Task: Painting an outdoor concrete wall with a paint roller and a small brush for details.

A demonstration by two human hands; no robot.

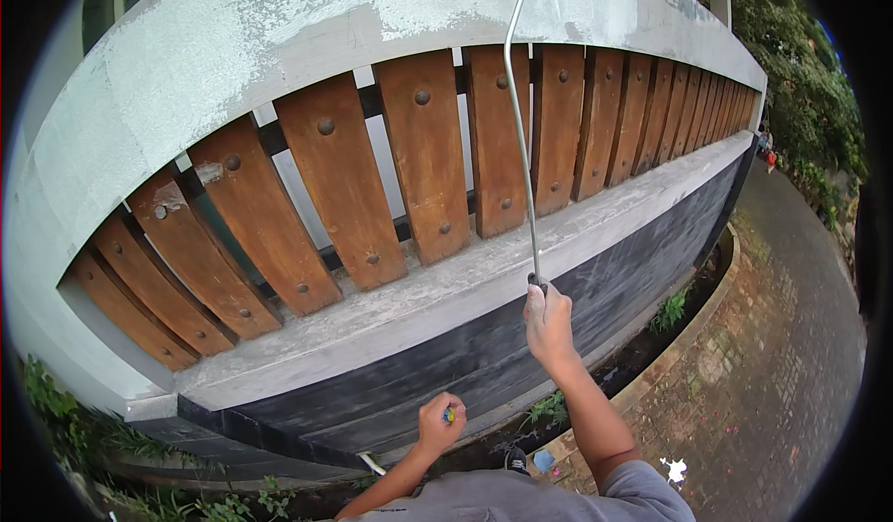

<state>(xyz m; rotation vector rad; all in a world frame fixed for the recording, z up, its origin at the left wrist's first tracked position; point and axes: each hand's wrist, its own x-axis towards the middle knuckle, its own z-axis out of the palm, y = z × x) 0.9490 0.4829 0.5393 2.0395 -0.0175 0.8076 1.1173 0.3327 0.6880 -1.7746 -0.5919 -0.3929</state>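
Note:
My right hand (550, 323) grips the dark handle of a long, bent metal rod (518, 117), shaped like a paint roller frame. The rod rises past the wooden slats (424, 166) and across the concrete beam (293, 33), which is patchily coated in pale paint. Its far end meets the picture's top edge, where only a sliver of something brownish shows. Low in front of my body, my left hand (438, 424) is curled around a small yellow and blue thing (448, 415), mostly hidden by the fingers.
Below the slats run a concrete ledge (363, 333) and a dark wall face (391, 382). A drainage channel (621, 375) with a raised curb (670, 375) follows the wall's foot. Paving (732, 410) lies to the right, plants (63, 410) at lower left. People (767, 148) are far off.

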